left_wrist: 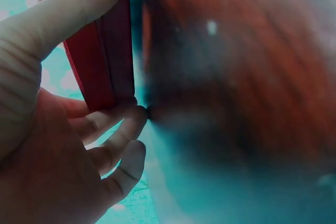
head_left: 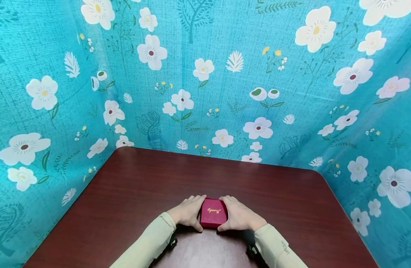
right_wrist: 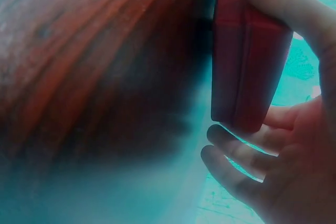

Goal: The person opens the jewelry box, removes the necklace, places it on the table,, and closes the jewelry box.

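A small red jewelry box (head_left: 213,211) with gold lettering on its lid sits between my two hands near the front of the table. My left hand (head_left: 189,212) grips its left side, thumb at the near edge and fingers at the far edge. On the opposite side my right hand (head_left: 239,213) holds it the same way. In the left wrist view the red box (left_wrist: 100,51) is between thumb and fingers, a seam running along its side. The right wrist view shows the box (right_wrist: 247,61) with its lid closed, the right thumb across its near side.
The dark brown wooden table (head_left: 152,175) has rounded far corners. A turquoise curtain (head_left: 205,96) with white flowers hangs behind it and along both sides. Dark straps (head_left: 172,242) show at my wrists below the pale sleeves (head_left: 148,238).
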Demonstrator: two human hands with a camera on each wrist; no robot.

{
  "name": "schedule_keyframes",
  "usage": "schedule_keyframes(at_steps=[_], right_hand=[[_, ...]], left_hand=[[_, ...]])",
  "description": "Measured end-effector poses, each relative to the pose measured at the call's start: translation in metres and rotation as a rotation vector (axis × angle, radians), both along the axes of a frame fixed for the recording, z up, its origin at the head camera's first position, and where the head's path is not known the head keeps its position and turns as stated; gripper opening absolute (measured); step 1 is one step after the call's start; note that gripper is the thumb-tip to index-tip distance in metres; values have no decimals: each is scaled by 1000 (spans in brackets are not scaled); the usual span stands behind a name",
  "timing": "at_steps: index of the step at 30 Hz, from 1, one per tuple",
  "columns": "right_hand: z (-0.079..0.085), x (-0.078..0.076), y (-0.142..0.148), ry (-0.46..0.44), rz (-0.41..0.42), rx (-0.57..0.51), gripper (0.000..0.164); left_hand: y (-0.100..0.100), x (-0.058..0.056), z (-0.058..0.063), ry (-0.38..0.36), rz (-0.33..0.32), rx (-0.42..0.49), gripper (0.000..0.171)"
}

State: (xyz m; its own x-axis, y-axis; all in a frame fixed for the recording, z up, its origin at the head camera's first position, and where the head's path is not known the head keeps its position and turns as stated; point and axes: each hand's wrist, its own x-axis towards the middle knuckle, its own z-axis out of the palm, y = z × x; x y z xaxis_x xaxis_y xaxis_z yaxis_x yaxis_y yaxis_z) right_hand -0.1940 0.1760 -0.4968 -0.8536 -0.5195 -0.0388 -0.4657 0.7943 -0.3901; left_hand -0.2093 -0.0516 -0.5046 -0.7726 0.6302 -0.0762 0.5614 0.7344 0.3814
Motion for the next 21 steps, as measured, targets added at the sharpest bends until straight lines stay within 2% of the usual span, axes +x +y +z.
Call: schedule_keyframes(at_steps=[6,13,16,21], right_hand=[[4,1,2,46,4,-22,94],[10,3,1,108,11,-52,92],[12,3,1,110,9,-61,92],[20,5,3,97,-1,-87,93]], left_hand=[[-4,1,6,-60,30,82,113],[-10,-1,5,-62,9,179,108],[-12,-1,4,-86,-7,255,101],[-14,-2,2,-170,-29,404,93]])
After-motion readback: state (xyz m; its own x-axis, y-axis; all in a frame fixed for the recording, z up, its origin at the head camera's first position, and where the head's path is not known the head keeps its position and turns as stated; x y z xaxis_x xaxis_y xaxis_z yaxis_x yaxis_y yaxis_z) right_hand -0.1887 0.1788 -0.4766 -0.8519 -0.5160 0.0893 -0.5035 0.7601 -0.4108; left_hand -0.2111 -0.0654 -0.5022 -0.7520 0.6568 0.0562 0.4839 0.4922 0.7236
